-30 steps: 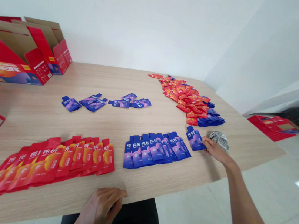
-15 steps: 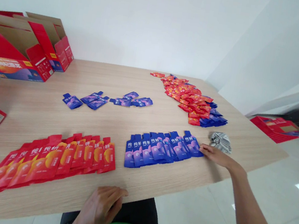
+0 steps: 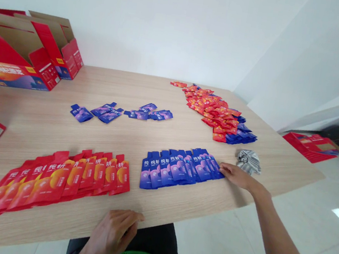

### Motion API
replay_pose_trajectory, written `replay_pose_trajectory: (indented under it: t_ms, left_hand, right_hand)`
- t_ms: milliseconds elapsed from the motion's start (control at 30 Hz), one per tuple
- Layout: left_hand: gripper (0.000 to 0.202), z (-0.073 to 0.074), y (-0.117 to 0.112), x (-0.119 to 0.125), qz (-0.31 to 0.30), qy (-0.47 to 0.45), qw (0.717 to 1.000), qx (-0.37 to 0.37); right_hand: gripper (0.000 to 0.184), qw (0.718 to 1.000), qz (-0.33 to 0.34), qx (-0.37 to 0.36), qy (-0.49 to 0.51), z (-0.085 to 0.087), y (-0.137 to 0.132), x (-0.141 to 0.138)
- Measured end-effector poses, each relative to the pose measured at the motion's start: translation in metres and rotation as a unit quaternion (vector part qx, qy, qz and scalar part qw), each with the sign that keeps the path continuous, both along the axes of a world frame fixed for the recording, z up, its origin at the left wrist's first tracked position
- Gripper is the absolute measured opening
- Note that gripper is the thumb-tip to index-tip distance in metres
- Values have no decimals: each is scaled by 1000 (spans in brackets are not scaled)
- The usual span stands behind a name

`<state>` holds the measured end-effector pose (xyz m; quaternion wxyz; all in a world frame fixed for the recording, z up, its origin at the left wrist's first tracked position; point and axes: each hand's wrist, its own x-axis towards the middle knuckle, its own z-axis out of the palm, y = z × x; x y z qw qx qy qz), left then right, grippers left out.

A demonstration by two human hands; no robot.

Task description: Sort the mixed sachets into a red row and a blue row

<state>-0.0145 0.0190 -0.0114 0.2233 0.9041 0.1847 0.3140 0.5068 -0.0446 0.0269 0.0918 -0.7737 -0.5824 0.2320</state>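
Observation:
A row of overlapping blue pouches [image 3: 179,167] lies flat on the table, printed with pale purple shapes and white characters. At the row's right end, my right hand [image 3: 236,176] pinches the edge of the last blue pouch, fingers pressed together. My left hand [image 3: 115,231] rests at the table's front edge, its fingers curled in with nothing seen in them. To the left of the blue row fans out a row of overlapping red pouches [image 3: 52,184] with orange fruit prints.
Several loose blue pouches [image 3: 107,112] lie mid-table. A mixed red and blue pouch heap [image 3: 213,112] sits at the back right. Striped crumpled cloth [image 3: 249,161] lies beside my right hand. Open red cartons [image 3: 17,57] stand left; another red box [image 3: 311,145] is beyond the right edge.
My right hand has moved slightly left, sliding the rightmost blue pouch closer to its neighbour, so it overlaps more. My left hand stays at the table edge.

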Motion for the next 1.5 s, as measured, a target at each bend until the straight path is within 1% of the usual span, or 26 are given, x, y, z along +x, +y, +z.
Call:
replay_pose_trajectory:
  t_ms: [167, 300, 367, 433, 500, 533, 600, 667, 733, 800, 867, 900, 933, 1000, 1067, 1133, 1233, 1367, 1500]
  left_hand:
    - [27, 2, 0, 2, 5, -14, 1000, 4]
    - [27, 1, 0, 1, 4, -11, 1000, 9]
    - [27, 0, 0, 0, 2, -7, 1000, 10]
    - [28, -1, -1, 0, 3, -4, 1000, 10]
    - [28, -1, -2, 0, 7, -4, 1000, 7]
    - [28, -1, -2, 0, 8, -4, 1000, 5]
    - [28, -1, -3, 1, 10, -6, 1000, 4]
    - [29, -1, -4, 2, 13, -9, 1000, 4]
    - [29, -2, -5, 2, 17, -13, 1000, 7]
    - [29, -2, -5, 2, 20, -14, 1000, 5]
    - [28, -4, -5, 2, 19, -12, 1000, -3]
    - [28, -4, -5, 3, 19, -10, 1000, -9]
    - [27, -5, -5, 3, 19, -9, 1000, -16]
    - [26, -7, -7, 3, 21, -8, 999, -27]
    - [26, -9, -8, 3, 24, -9, 999, -38]
    - [27, -10, -9, 3, 27, -10, 998, -50]
    - [27, -11, -10, 2, 33, -8, 998, -61]
    - [24, -10, -10, 2, 30, 9, 997, -71]
    - [26, -11, -10, 2, 30, -2, 997, -71]
  right_hand:
    - [32, 1000, -7, 8, -13, -1, 1, -9]
    - [34, 1000, -8, -5, -4, 4, 0, -12]
    - [36, 999, -25, -26, -13, 10, 0, -10]
    - [37, 997, -46, -35, -44, 18, 3, -8]
    - [36, 995, -51, -15, -79, 30, 13, -12]
    - [34, 995, -43, 4, -89, 37, 21, -17]
    - [34, 995, -8, 42, -85, 51, 44, -35]
    - [34, 995, 40, 68, -58, 64, 77, -62]
    - [34, 991, 101, 91, -22, 72, 118, -94]
    - [30, 978, 163, 128, 1, 77, 167, -127]
    - [24, 968, 199, 155, -13, 77, 219, -157]
    - [21, 963, 210, 165, -39, 76, 244, -171]
    - [23, 958, 223, 162, -76, 74, 269, -183]
    - [37, 953, 229, 137, -143, 69, 312, -204]
    - [51, 951, 235, 111, -171, 61, 346, -219]
    - [60, 949, 245, 91, -176, 52, 368, -229]
    - [65, 946, 262, 62, -182, 38, 386, -237]
    - [61, 942, 277, 44, -183, 26, 393, -239]
    - [62, 947, 265, 37, -179, 23, 389, -236]
